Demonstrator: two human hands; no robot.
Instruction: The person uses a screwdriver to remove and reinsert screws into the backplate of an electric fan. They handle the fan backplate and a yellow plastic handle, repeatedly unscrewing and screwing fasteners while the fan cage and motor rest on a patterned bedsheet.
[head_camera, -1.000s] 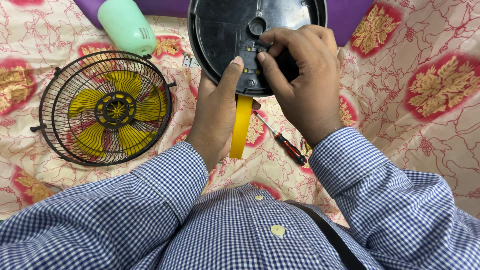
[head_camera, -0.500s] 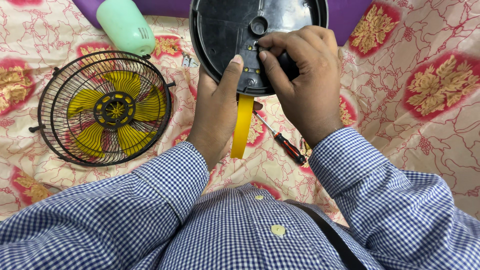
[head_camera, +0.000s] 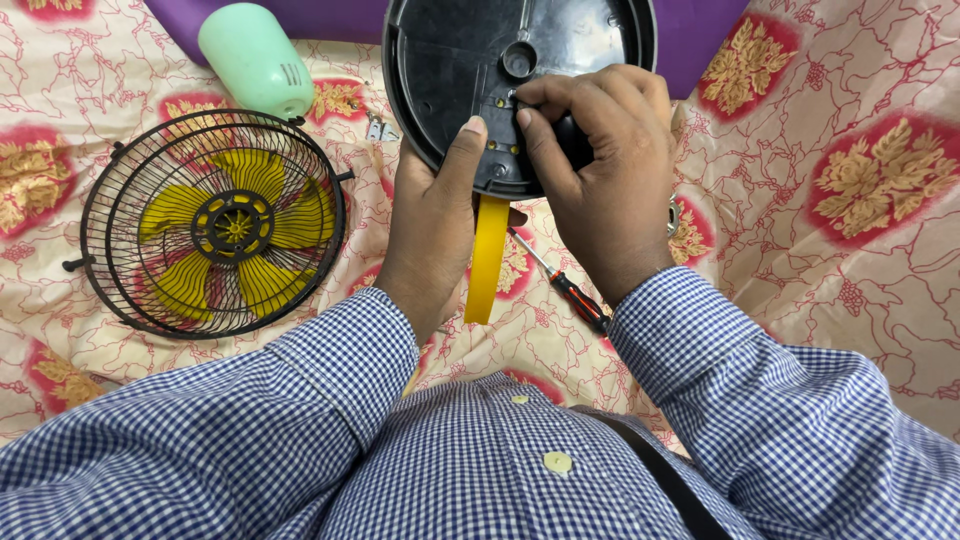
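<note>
At the left of the frame a fan cage (head_camera: 213, 235) with yellow blades lies flat on the floral cloth (head_camera: 850, 260), a green cap (head_camera: 256, 60) above it. Our left hand (head_camera: 435, 225) grips the black base (head_camera: 470, 70) from below, thumb pressed on its rim, steadying it upright. Our right hand (head_camera: 600, 175) pinches fingers together at its small centre part. A screwdriver (head_camera: 565, 285) rests below.

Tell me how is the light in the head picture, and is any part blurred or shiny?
Head view: the light is soft and even, with faint shadows under the hands; the black round base shows a mild sheen near its rim; the fan cage and screwdriver are sharp; the checked sleeves at the bottom look a little soft, being nearest the camera.
</note>
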